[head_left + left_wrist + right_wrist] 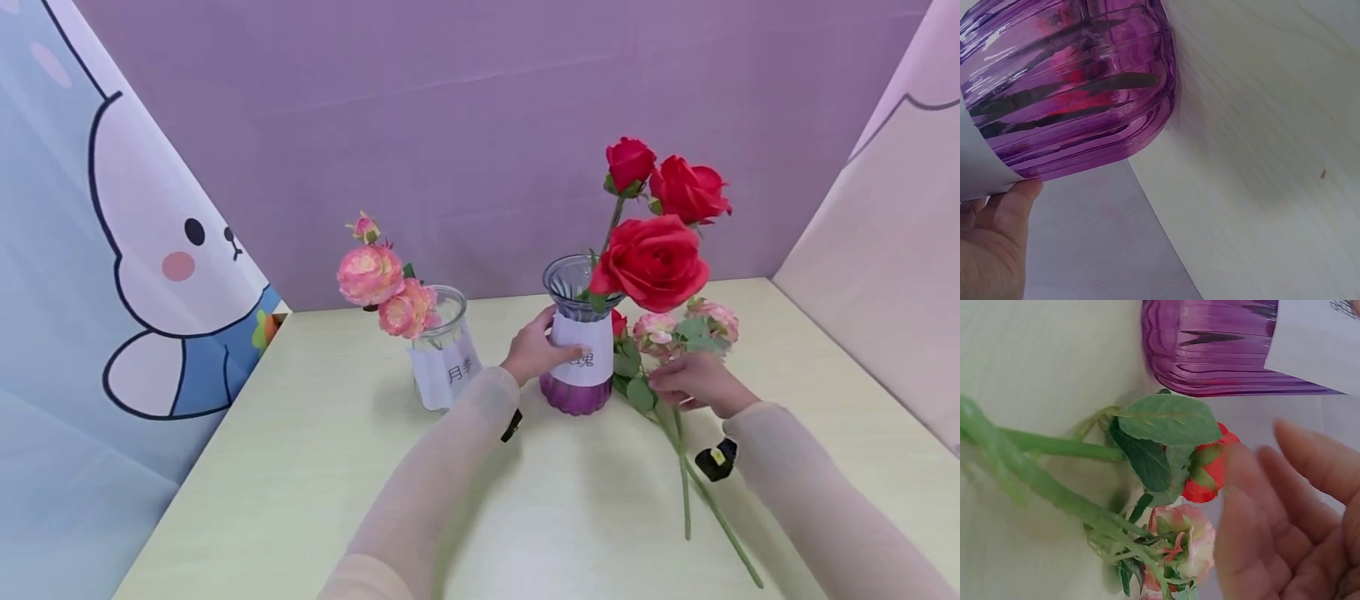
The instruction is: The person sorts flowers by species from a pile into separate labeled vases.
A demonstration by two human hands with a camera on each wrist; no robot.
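My left hand (542, 348) holds a purple glass vase (576, 396) around its white paper label; a thumb lies across the label. In the left wrist view the fingertips sit at the label's edge, and dark stem ends show through the purple glass (1129, 134). Several red roses (656, 260) stand in this vase, leaning right. My right hand (697, 383) is over flowers lying beside the vase: a pink rose stem (654, 329) and a red rose (1210, 465) with green leaves. In the right wrist view its fingers (1247, 519) are loosely bent, with nothing visible between them.
At the left stands a clear glass vase (452, 312) with a white paper label (442, 371) and pink roses (371, 275) leaning left. Two green stems (723, 521) stretch across the pale table (300, 500) toward its front. A purple backdrop (450, 125) rises behind.
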